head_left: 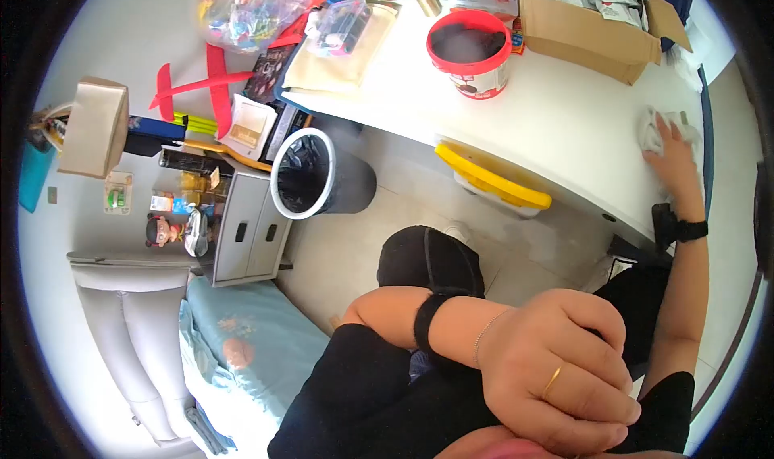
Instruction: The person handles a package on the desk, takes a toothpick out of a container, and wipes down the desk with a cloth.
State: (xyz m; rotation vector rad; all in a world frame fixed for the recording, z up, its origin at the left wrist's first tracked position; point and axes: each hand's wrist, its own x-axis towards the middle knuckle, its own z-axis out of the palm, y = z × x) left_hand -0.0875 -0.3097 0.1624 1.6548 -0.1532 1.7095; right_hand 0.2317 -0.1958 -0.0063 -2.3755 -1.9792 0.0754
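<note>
1. Table with a flat white top (564,128) is the largest thing we see; it fills the upper right part of the view.
2. Beside it, we notice a grey cabinet with drawers (246,213), standing near light-blue printed fabric bedding (278,378).
3. On the table we find an open brown cardboard box (584,46), filled with small white packets (617,12).
4. On the floor, between cabinet and table, we see a round grey plastic bin (356,183) with a white rim and a black liner.
5. Also on the table, near the box, stands a round red-rimmed plastic bucket (482,84) with dark contents.
6. Close to us, the left hand (560,370) is bent into a narrow, curled shape; its inside is hidden, so we cannot tell if it holds something.
7. The right hand (673,165) reaches to the table's far right end, fingers somewhat apart.
8. Under these fingers lies a crumpled whitish cloth (649,128), on the table top; we cannot tell whether they grip it.
9. Smallest, we observe a thin gold-coloured metal ring (552,382) on the left hand.
</note>
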